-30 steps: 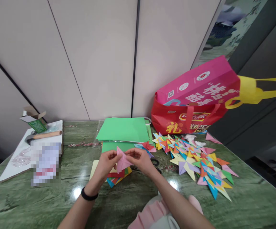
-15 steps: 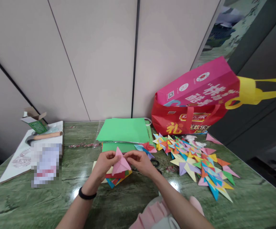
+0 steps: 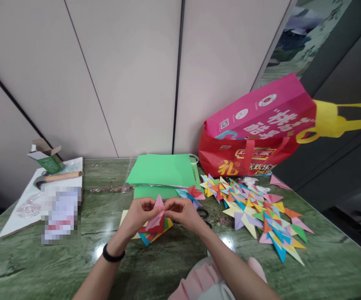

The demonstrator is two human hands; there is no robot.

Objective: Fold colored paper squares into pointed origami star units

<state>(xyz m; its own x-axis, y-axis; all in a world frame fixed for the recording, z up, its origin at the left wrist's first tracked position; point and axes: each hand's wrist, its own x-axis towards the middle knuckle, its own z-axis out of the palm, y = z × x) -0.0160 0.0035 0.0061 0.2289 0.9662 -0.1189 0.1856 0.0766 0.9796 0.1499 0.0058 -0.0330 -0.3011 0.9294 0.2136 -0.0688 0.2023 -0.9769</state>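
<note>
A pink piece of origami paper [image 3: 157,216], folded to a point at the top, is pinched between my two hands. My left hand [image 3: 141,214] grips its left side, with a black band on the wrist. On the other side my right hand [image 3: 182,211] holds it between thumb and fingertips. Below lies a small stack of coloured paper [image 3: 150,237], partly hidden by my hands and the pink piece. Black-handled scissors [image 3: 203,213] lie just right of my right hand, mostly covered by it.
Folded paper stars [image 3: 261,212] in many colours spread over the right of the green table [image 3: 99,266]. Green paper sheets [image 3: 161,171] lie behind my hands. A red bag [image 3: 242,154] stands back right. At left are a white board [image 3: 14,216], a wooden-handled tool [image 3: 63,176] and a small box [image 3: 49,160].
Both hands have closed in on the pink paper, which now looks narrower, its sides pressed together. The right fingers have shifted slightly inward. Everything on the table stays in place.
</note>
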